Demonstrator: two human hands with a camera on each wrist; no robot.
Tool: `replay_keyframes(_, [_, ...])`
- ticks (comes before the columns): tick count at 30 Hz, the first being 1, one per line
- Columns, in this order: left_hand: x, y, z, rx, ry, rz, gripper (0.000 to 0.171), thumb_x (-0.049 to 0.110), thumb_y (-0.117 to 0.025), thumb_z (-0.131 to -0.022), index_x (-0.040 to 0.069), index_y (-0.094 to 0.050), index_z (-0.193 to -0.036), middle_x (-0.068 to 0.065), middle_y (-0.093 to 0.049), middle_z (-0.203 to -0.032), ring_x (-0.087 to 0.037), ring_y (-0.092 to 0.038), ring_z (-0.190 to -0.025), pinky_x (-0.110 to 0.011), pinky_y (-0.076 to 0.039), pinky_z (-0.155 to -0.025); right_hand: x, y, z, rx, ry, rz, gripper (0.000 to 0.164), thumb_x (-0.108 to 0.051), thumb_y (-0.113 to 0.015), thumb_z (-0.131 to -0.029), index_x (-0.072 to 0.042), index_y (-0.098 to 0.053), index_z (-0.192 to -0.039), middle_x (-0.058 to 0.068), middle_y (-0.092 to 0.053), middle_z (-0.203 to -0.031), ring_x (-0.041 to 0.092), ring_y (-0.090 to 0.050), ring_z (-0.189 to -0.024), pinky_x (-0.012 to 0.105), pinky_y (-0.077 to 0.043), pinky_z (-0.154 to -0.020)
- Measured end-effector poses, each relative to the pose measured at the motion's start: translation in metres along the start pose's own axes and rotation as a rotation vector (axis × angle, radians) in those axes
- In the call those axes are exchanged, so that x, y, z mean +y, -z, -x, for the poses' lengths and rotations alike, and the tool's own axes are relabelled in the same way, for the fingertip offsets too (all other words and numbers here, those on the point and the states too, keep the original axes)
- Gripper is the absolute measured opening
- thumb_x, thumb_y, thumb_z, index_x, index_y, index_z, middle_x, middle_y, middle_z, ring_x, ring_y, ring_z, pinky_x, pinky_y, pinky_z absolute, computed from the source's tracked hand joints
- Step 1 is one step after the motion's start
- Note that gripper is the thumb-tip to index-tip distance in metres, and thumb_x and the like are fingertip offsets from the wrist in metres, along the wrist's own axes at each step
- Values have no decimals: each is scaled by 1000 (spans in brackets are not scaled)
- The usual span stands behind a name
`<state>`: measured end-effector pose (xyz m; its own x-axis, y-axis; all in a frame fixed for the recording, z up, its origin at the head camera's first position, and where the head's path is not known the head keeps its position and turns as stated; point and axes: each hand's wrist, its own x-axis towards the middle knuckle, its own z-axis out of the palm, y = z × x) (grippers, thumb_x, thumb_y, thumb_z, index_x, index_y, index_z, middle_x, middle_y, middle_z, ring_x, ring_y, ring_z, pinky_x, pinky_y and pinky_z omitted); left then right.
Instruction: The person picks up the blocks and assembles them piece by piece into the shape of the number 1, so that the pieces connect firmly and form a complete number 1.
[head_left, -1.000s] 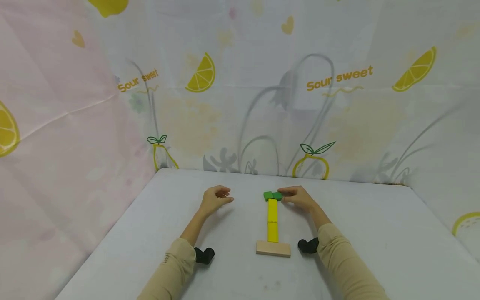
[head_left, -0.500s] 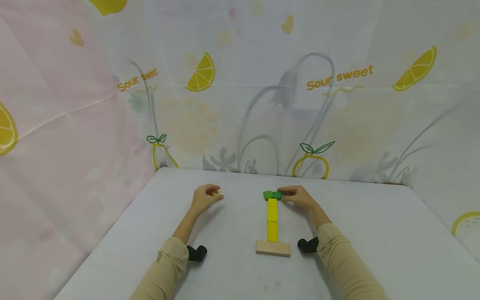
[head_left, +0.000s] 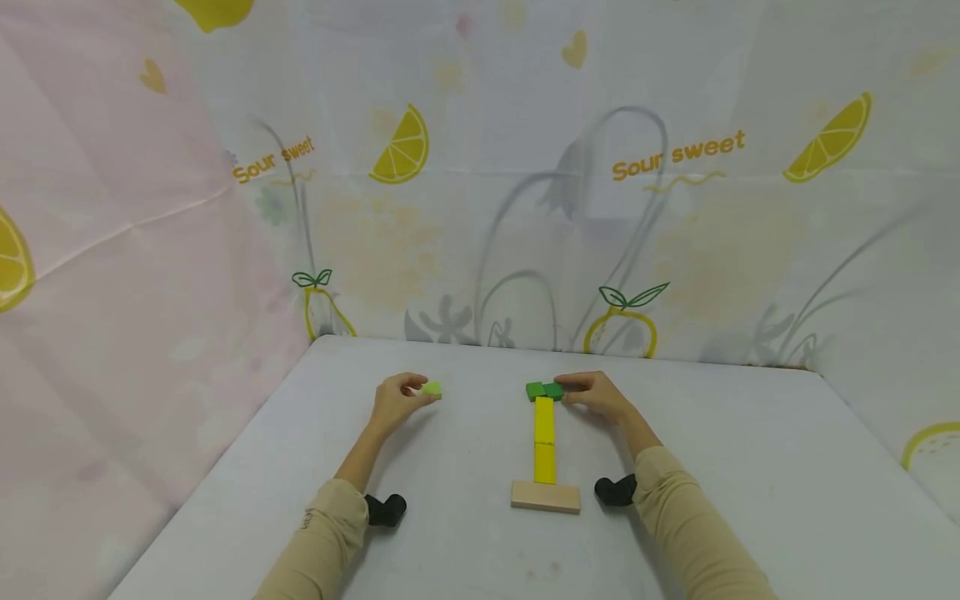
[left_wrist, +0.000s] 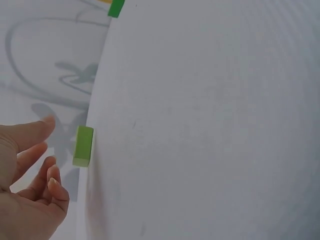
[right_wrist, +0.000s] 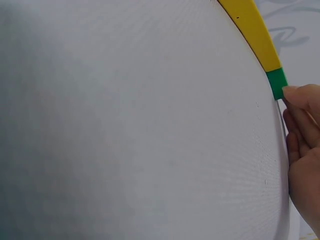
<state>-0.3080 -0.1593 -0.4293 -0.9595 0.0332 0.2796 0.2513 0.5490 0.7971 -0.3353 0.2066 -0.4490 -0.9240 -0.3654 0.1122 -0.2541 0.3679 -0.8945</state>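
A light green block [head_left: 432, 389] stands on the white table in front of my left hand [head_left: 394, 402]. In the left wrist view a gap separates the thumb and fingers [left_wrist: 49, 122] from the light green block [left_wrist: 83, 146], and nothing is between them. My right hand [head_left: 597, 395] pinches the dark green block [head_left: 553, 392] at its right end; in the right wrist view the thumb touches the edge of the green block [right_wrist: 277, 82]. Another green block [head_left: 535, 391] sits against its left side. Below them two yellow blocks [head_left: 544, 442] run end to end.
A pale wooden plank [head_left: 545, 497] lies crosswise at the near end of the yellow blocks. Cloth with lemon prints [head_left: 465, 250] hangs behind the white table [head_left: 465, 533] and at its sides. A black wrist mount [head_left: 386, 510] sticks out from each sleeve.
My left hand has drawn back to the left, and the light green block that it hid now shows beside it. The right hand and the block figure have stayed in place.
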Motion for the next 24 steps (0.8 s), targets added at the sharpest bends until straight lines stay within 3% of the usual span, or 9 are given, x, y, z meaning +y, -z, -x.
replay_keyframes(6, [-5,5,-3,-1,42,-19,37,9,-76,-74,-7,-66,-106,-22,-65,-103,-26,-59,-81,-26,-43,-62,2,0,-1,10,7,4,43,-2,-66,-81,9,-57,-122,25,-54,-128,39,-44,-125,50,-33,-104])
replay_keyframes(13, [-12,10,-7,-66,92,7,44,8,-75,-75,-8,-62,-114,-22,-63,-113,-26,-58,-87,-25,-44,-65,4,-1,-2,6,25,8,43,0,-66,-81,10,-57,-121,26,-54,-127,40,-45,-124,50,-34,-103])
replay_keyframes(24, [-17,9,-8,-147,93,-32,46,7,-76,-74,-11,-60,-114,-26,-63,-111,-40,-58,-99,-45,-48,-84,5,-2,-2,7,34,20,43,-1,-66,-81,10,-57,-121,26,-55,-126,40,-46,-123,50,-35,-102])
